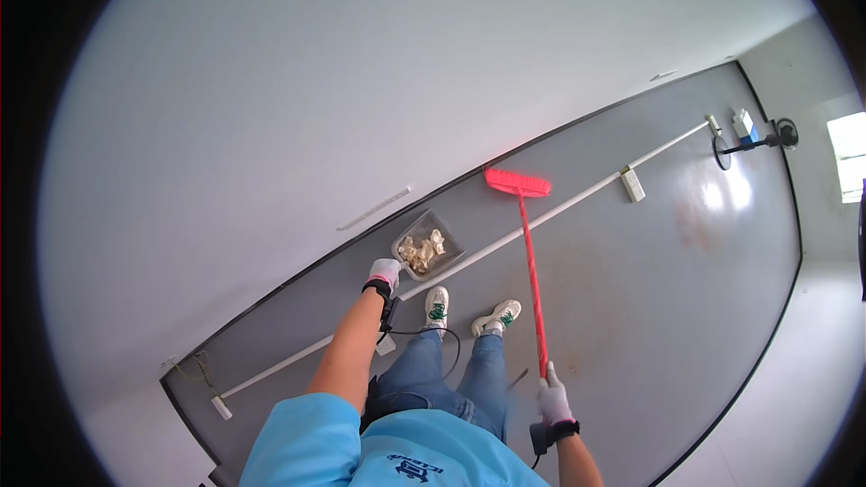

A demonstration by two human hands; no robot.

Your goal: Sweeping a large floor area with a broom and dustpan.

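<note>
Head view | left hand point(385, 271) clutching bin point(424, 222) by rim | right hand point(554, 399) gripping red broom point(530, 266)

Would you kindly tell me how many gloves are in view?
2: one on the left hand, at the edge of the container; the other on the right hand, gripping the red broom handle.

The gloved left grip point(385, 271) holds a see-through container point(429, 221) of crumpled pale pieces point(418, 254); the gloved right grip point(555, 397) holds a red broom point(532, 271), crossing above a white tube point(577, 199) on the grey floor point(649, 307)
</note>
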